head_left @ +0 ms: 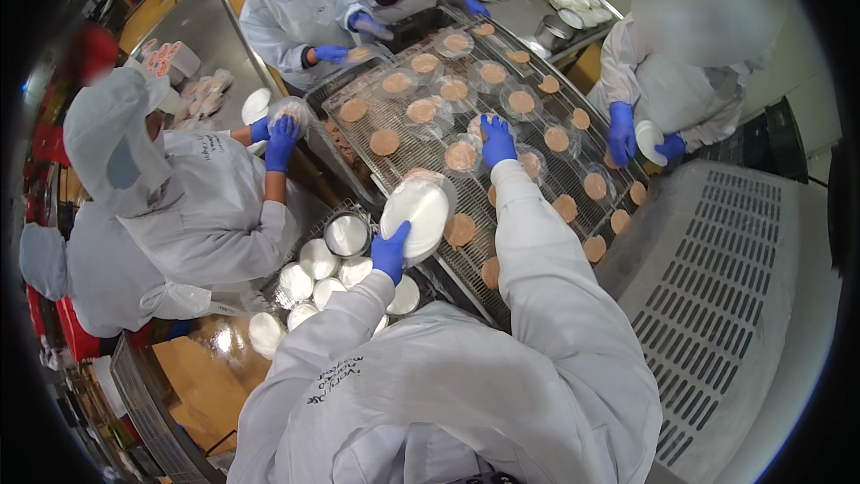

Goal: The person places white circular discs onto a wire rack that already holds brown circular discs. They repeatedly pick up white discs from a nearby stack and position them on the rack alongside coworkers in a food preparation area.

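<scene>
My left hand (391,251), in a blue glove, grips a stack of round white discs (416,220) over the near left edge of the mesh conveyor (417,145). A clear film and some pinkish brown show at the stack's far rim. My right hand (498,142), also blue-gloved, reaches across the belt with fingers extended. It touches or hovers over a round patty (476,125), which it partly covers. Round flat patties, such as one patty (461,157) just nearer, lie spread over the belt, several on clear film circles.
White round lids or tubs (318,258) and a metal ring-shaped container (348,235) stand left of the belt. Co-workers in white coats stand left, far and right; one holds a white disc stack (649,141). A slotted metal panel (708,296) borders the right side.
</scene>
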### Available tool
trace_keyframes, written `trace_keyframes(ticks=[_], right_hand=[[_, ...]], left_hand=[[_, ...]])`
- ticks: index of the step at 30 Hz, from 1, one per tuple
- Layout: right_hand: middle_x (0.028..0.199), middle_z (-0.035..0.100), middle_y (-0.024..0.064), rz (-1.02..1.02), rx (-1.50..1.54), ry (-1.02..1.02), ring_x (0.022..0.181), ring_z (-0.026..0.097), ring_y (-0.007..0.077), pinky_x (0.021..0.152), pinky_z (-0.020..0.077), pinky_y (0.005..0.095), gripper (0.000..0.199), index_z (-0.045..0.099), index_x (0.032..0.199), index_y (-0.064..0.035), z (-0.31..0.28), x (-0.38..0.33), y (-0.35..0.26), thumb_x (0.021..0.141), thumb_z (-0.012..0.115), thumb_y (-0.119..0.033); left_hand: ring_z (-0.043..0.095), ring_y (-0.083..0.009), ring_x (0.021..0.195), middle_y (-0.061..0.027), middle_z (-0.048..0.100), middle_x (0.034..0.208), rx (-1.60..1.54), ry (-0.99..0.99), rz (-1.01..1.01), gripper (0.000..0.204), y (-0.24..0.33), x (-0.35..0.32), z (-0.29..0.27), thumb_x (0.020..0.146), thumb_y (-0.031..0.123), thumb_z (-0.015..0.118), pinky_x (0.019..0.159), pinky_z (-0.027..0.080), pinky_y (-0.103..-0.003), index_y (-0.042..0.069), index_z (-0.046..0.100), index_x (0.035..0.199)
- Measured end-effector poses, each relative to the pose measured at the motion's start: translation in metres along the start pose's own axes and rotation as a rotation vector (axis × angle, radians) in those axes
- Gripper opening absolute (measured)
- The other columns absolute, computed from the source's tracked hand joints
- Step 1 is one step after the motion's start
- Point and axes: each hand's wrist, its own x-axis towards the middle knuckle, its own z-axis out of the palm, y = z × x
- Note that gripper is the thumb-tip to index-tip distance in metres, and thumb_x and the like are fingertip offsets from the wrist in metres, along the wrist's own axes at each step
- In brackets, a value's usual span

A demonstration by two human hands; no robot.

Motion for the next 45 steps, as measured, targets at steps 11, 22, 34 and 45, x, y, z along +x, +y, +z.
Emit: trace_keyframes(ticks=[11,22,34,45], right_hand=[[0.094,0.064,0.0184,-0.098,-0.240,-0.244,0.090,0.062,0.0328,0.078,0.0483,0.0413,0.023,0.063,0.099,-0.0063,-0.044,-0.079,-0.044,0.083,0.055,-0.021],[0.095,0.066,0.0135,0.199,0.846,-0.111,0.084,0.063,0.0223,0.078,0.0484,0.0337,0.028,0.060,0.108,-0.0002,-0.095,-0.083,-0.152,0.083,0.051,-0.005],[0.131,0.044,0.0232,0.113,0.177,0.383,0.122,0.040,0.0383,0.105,0.0299,0.0403,0.047,0.046,0.129,-0.0050,-0.118,-0.113,0.050,0.082,0.053,-0.007],[0.096,0.063,0.0184,0.211,0.267,0.198,0.092,0.061,0.0337,0.083,0.0473,0.0387,0.020,0.067,0.093,-0.0064,-0.079,-0.164,0.067,0.081,0.052,-0.003]], left_hand=[[0.058,-0.0212,0.099,-0.0123,0.057,0.116,-0.044,0.029,0.054,0.055,0.005,0.012,-0.002,0.079,0.023,0.068,0.084,0.047,-0.031,-0.003,0.048,0.123],[0.058,-0.0207,0.099,-0.0126,0.057,0.115,-0.019,-0.093,0.066,0.053,0.070,-0.008,-0.024,0.080,0.021,0.068,0.083,0.047,-0.031,-0.002,0.048,0.123],[0.059,-0.0208,0.097,-0.0119,0.060,0.112,-0.019,-0.092,0.048,0.050,-0.034,-0.065,-0.007,0.078,0.020,0.069,0.084,0.047,-0.032,-0.001,0.052,0.120],[0.059,-0.0220,0.097,-0.0127,0.058,0.113,0.053,-0.075,0.021,0.052,-0.070,-0.084,-0.034,0.079,0.021,0.069,0.082,0.049,-0.032,-0.002,0.049,0.121]])
